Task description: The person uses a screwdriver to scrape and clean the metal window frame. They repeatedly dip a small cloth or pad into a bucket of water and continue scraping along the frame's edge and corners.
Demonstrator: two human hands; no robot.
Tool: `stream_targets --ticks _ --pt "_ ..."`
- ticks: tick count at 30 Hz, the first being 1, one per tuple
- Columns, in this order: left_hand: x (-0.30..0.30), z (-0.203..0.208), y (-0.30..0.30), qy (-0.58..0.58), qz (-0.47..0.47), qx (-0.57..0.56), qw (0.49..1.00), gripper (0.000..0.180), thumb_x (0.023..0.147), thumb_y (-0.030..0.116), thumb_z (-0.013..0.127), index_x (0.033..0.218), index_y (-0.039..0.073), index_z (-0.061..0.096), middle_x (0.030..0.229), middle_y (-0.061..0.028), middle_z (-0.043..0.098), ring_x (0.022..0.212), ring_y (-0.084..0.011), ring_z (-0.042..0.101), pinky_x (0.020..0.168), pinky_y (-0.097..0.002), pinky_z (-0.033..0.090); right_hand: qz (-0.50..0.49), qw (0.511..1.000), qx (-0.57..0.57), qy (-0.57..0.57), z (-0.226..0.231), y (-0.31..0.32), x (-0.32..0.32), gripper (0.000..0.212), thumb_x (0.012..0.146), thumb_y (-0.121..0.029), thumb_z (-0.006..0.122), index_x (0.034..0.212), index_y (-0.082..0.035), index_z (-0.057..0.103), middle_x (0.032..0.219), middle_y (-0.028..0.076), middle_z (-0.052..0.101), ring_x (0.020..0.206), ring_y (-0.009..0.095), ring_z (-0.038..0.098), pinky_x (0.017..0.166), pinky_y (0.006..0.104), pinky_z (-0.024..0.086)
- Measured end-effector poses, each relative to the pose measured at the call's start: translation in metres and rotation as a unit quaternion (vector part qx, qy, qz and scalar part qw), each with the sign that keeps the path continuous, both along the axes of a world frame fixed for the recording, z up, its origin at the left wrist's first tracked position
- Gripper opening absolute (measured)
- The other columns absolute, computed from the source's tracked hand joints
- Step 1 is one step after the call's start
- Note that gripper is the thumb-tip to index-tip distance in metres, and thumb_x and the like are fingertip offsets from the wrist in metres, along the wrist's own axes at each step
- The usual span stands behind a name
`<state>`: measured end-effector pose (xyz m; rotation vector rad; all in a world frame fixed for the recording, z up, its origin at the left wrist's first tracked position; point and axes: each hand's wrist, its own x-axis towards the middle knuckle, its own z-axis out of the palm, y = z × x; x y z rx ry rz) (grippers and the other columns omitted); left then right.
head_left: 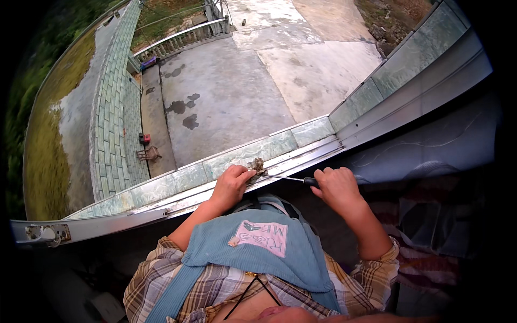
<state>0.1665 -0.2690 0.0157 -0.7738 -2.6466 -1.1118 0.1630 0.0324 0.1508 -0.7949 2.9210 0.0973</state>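
Observation:
My right hand (338,188) grips the black handle of a screwdriver (288,178). Its thin metal shaft points left along the silver window track (215,189), and its tip meets a crumpled, brownish, rag-like clump (258,164). The clump rests on the track and sill edge; its exact kind is hard to make out. At its left side, my left hand (233,184) is closed, thumb and fingers pinching the clump's edge. Pale green marbled tiles (237,160) line the sill just beyond the track.
An aluminium frame (414,102) rises on the right beside a dark blue curtain-like cloth (431,145). At the left, a latch (48,232) sits on the frame. Past the sill, a drop leads to a concrete yard (226,97) with a small wooden stool (149,153) below.

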Motion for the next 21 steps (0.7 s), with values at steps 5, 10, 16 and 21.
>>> stream_targets --ticks 5,10,16,21 --pt "0.014 0.010 -0.001 -0.019 0.011 0.038 0.999 0.034 0.077 0.000 0.073 0.110 0.005 0.069 0.104 -0.0122 0.066 0.097 -0.0325 0.062 0.083 -0.0403 0.052 0.034 0.998 0.039 0.020 0.008 -0.009 -0.010 0.019 0.080 -0.027 0.074 0.080 -0.011 0.064 0.072 0.008 0.066 0.066 0.025 0.066 0.064 0.0387 0.049" --pt "0.016 0.003 -0.003 -0.007 0.025 0.052 0.998 0.030 0.078 0.000 0.073 0.107 0.005 0.068 0.102 -0.0129 0.066 0.095 -0.0331 0.062 0.082 -0.0408 0.051 0.044 0.998 0.038 0.039 0.009 -0.013 -0.014 0.010 0.082 -0.018 0.066 0.075 -0.011 0.067 0.067 0.008 0.067 0.063 0.024 0.068 0.060 0.0364 0.051" --pt "0.016 0.000 0.003 -0.017 0.060 0.029 0.998 0.024 0.077 -0.004 0.070 0.098 0.004 0.064 0.096 -0.0134 0.064 0.092 -0.0347 0.061 0.079 -0.0420 0.050 0.057 0.996 0.066 0.023 0.021 -0.026 -0.018 0.009 0.082 -0.015 0.064 0.076 -0.010 0.069 0.066 0.008 0.068 0.065 0.022 0.071 0.057 0.0351 0.051" --pt "0.018 -0.002 0.007 -0.037 0.096 0.035 0.994 0.022 0.077 -0.004 0.069 0.097 0.004 0.063 0.094 -0.0141 0.063 0.091 -0.0357 0.061 0.080 -0.0419 0.050 0.075 0.994 0.081 -0.004 0.026 -0.040 -0.028 0.010 0.081 -0.015 0.064 0.078 -0.010 0.072 0.069 0.007 0.070 0.069 0.021 0.072 0.057 0.0346 0.051"
